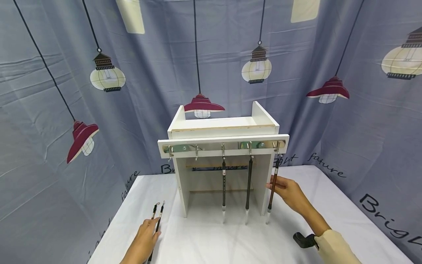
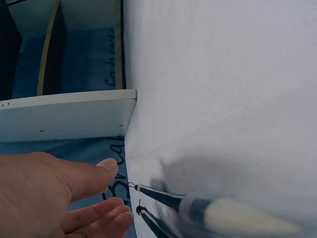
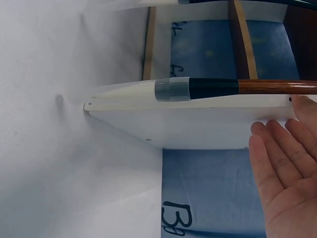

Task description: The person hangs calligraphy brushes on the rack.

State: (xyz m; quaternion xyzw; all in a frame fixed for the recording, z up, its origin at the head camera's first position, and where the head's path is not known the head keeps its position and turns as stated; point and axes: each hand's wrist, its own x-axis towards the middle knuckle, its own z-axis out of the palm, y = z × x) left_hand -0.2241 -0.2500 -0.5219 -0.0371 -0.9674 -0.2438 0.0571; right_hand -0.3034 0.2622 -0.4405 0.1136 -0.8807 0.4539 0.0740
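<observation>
Beside the rack, two dark-handled calligraphy brushes [image 1: 159,220] with wire loops lie on the table. My left hand [image 1: 142,237] is over them, thumb and fingers apart in the left wrist view; whether it touches a brush I cannot tell. From the right-end hook of the white rack [image 1: 225,139] hangs a calligraphy brush with a brown handle [image 1: 274,183]. At that handle is my right hand [image 1: 290,192], its fingers fairly straight in the right wrist view and its thumb close to the handle. Two more dark brushes, a middle one [image 1: 224,183] and its neighbour [image 1: 248,183], hang tip down.
Metal hooks [image 1: 196,151] run along the rack's front bar, several in number. A white cloth covers the table [image 1: 197,242]. Behind it hangs a blue-grey curtain [image 1: 158,73] printed with lamps. The rack's side panel [image 3: 133,119] stands between my right hand and the shelves.
</observation>
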